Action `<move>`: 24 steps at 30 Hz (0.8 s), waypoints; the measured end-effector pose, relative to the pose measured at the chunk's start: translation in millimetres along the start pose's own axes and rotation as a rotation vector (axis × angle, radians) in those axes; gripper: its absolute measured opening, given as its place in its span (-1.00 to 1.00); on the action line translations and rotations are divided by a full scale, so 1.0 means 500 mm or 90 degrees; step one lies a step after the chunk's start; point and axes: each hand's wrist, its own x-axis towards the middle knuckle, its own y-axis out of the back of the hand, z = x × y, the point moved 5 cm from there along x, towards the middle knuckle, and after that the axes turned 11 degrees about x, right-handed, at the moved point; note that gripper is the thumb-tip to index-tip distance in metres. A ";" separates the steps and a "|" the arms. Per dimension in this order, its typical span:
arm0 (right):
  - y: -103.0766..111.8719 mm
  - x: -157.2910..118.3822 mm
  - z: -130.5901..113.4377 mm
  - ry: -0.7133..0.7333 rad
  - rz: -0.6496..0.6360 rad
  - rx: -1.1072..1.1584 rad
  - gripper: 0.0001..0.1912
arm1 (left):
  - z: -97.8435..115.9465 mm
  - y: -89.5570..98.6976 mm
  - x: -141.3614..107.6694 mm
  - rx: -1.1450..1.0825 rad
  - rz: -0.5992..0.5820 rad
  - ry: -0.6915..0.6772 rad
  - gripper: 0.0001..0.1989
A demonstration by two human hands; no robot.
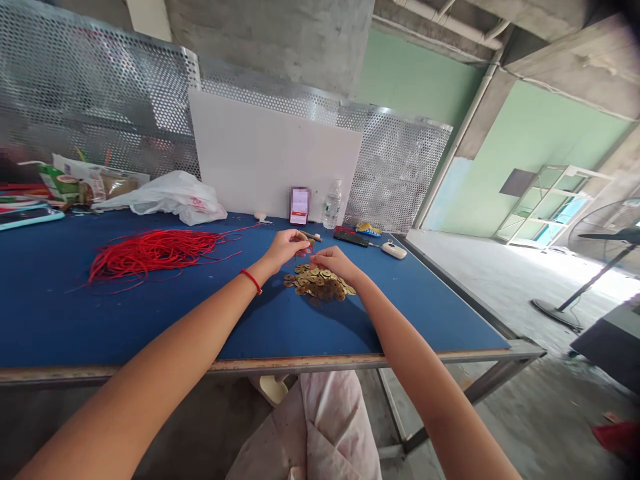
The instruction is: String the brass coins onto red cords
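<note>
Both hands meet just above the far side of a pile of brass coins (323, 283) with holes in their middles. A thin red cord (313, 251) runs between the fingertips. My left hand (287, 247), with a red bracelet at its wrist, is closed in a pinch on the cord. My right hand (336, 261) pinches the cord too, its fingers low over the coins. Whether a coin is also between the fingers is too small to make out. To the left, a loose bundle of red cords (155, 253) lies on the blue tabletop (300, 330).
Behind the hands stand a phone (299, 205) and a clear water bottle (332, 205) against a white board (270, 150). A white plastic bag (175, 197) lies at the back left. A black object (351, 238) and a cream-coloured object (394, 250) lie at the right.
</note>
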 end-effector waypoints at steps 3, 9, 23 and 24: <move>0.002 0.005 0.006 0.002 0.016 0.008 -0.70 | 0.005 -0.003 -0.004 0.034 -0.005 -0.002 -0.88; 0.016 0.017 0.017 0.029 0.081 -0.019 -0.66 | 0.012 -0.015 -0.006 0.051 -0.053 -0.022 -0.89; 0.026 0.017 -0.004 0.146 0.136 -0.006 -0.81 | 0.021 -0.030 -0.017 0.091 -0.156 -0.059 -0.80; 0.024 0.017 -0.004 0.143 0.122 0.029 -0.80 | 0.023 -0.031 -0.018 0.090 -0.155 -0.062 -0.80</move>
